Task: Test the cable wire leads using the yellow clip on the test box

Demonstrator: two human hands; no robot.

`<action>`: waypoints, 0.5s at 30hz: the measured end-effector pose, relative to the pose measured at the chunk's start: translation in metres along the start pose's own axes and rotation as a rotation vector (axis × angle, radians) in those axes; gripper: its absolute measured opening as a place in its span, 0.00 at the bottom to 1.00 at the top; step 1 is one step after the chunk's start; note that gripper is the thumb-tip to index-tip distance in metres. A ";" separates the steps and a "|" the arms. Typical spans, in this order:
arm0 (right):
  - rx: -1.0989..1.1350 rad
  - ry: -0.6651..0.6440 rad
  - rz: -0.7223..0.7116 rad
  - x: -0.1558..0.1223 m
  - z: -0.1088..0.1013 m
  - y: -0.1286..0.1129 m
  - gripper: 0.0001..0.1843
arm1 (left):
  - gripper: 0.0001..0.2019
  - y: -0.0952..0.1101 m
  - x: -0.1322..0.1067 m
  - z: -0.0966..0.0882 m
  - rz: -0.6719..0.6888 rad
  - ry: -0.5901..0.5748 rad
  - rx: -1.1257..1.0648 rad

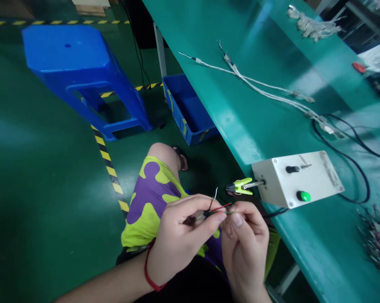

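Note:
My left hand [177, 235] and my right hand [244, 248] are raised over my lap, close together. Between them runs a thin cable [205, 214] with red, green, black and white wires fanning from its end. My left fingers grip the cable near a small pale sleeve, and my right thumb and forefinger pinch the red and green wires. Just beyond the hands, a lime-green spring clip [240, 186] sticks out on a metal rod from a grey box [297, 179], which has a black knob and a green button. Neither hand touches the clip.
A teal workbench [240, 75] runs along the right, holding braided cables [256, 80], a pile of wired parts [377, 240] and a bundle [313, 26]. Black leads trail from the box. A blue stool [76, 71] and blue crate [186, 107] stand on the green floor.

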State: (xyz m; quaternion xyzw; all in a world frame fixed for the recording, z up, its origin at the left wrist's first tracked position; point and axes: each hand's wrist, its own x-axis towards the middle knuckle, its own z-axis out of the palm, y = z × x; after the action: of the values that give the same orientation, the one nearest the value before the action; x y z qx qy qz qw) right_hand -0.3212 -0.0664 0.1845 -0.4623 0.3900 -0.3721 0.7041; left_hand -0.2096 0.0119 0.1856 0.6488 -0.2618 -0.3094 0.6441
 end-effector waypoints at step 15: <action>0.191 0.026 0.011 0.036 0.004 0.031 0.23 | 0.04 -0.013 0.018 0.002 -0.057 0.113 -0.089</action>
State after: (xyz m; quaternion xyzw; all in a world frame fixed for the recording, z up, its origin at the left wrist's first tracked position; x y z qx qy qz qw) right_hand -0.2979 -0.0877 0.1488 -0.3858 0.3645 -0.4098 0.7419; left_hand -0.2003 -0.0022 0.1711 0.6431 -0.1926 -0.3018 0.6770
